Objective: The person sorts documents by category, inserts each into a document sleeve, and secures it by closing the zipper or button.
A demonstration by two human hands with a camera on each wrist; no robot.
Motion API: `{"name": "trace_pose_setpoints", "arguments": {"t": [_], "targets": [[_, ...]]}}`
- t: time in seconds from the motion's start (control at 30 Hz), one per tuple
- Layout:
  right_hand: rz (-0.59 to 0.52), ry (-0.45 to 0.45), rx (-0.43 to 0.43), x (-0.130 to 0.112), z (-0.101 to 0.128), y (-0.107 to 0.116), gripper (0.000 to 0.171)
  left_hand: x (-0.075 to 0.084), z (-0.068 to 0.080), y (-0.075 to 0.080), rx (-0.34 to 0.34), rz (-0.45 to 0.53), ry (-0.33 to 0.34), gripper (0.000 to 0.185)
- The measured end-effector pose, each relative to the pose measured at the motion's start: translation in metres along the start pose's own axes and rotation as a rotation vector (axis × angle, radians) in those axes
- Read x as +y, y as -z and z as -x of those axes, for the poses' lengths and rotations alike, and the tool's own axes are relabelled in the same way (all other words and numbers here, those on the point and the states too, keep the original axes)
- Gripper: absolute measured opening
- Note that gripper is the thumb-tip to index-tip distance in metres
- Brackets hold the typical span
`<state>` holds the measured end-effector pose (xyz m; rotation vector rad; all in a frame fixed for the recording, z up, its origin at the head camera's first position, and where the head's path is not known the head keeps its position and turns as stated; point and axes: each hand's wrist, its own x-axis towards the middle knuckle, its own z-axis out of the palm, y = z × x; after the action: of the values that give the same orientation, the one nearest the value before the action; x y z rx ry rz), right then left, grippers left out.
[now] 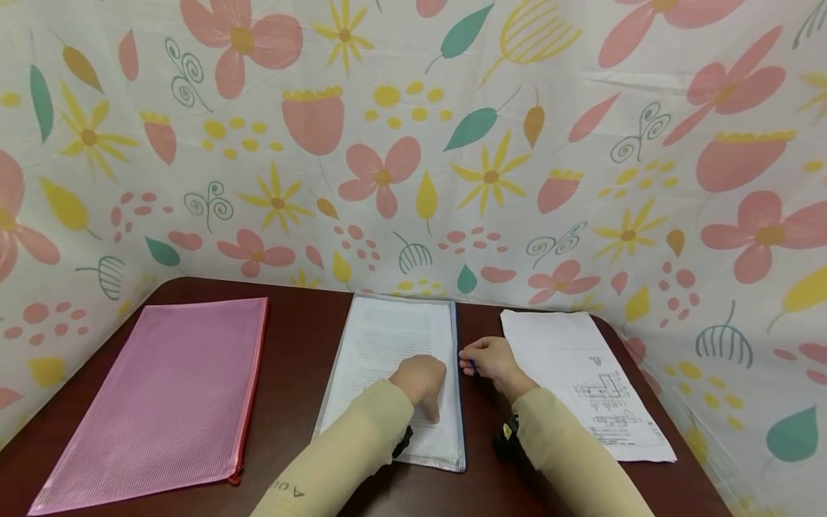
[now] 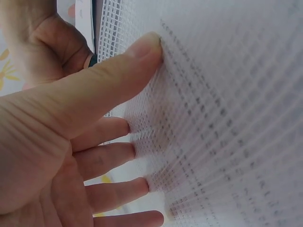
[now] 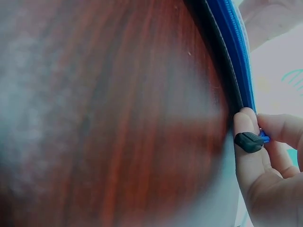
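Observation:
A clear mesh zipper pouch (image 1: 381,330) with printed paper inside lies flat in the middle of the table. My left hand (image 1: 423,380) rests on its upper face, thumb and fingers spread straight against the mesh in the left wrist view. Along the right side runs a blue zipper (image 3: 239,52). There my right hand (image 1: 494,362) pinches the blue zipper slider between thumb and fingers; its dark pull tab (image 3: 248,142) lies across a finger. In the head view the slider is mostly hidden by the fingers.
A pink zipper pouch (image 1: 168,388) with a red zipper lies on the left of the dark wooden table (image 1: 291,409). White printed sheets (image 1: 549,337) lie on the right, partly under my right forearm. A floral curtain (image 1: 413,143) borders the table's back and sides.

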<state>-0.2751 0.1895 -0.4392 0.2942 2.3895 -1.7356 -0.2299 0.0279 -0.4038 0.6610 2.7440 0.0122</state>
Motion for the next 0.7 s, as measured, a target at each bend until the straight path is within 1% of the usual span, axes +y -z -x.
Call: {"name": "trace_pose_setpoints", "arguments": {"t": [0.07, 0.2, 0.27, 0.7], "targets": [[0.001, 0.006, -0.002, 0.001, 0.000, 0.000, 0.017, 0.001, 0.000, -0.002, -0.002, -0.004, 0.002, 0.047], [0.013, 0.012, 0.013, 0.001, -0.002, -0.001, 0.015, 0.002, 0.001, -0.004, 0.026, -0.020, 0.000, 0.046], [0.027, 0.018, 0.019, 0.000, -0.003, -0.001, 0.015, 0.002, 0.002, -0.003, 0.028, -0.018, -0.001, 0.045], [0.058, 0.011, 0.058, -0.009, -0.015, -0.001, 0.016, 0.001, 0.002, 0.001, 0.028, -0.017, 0.000, 0.044]]}}
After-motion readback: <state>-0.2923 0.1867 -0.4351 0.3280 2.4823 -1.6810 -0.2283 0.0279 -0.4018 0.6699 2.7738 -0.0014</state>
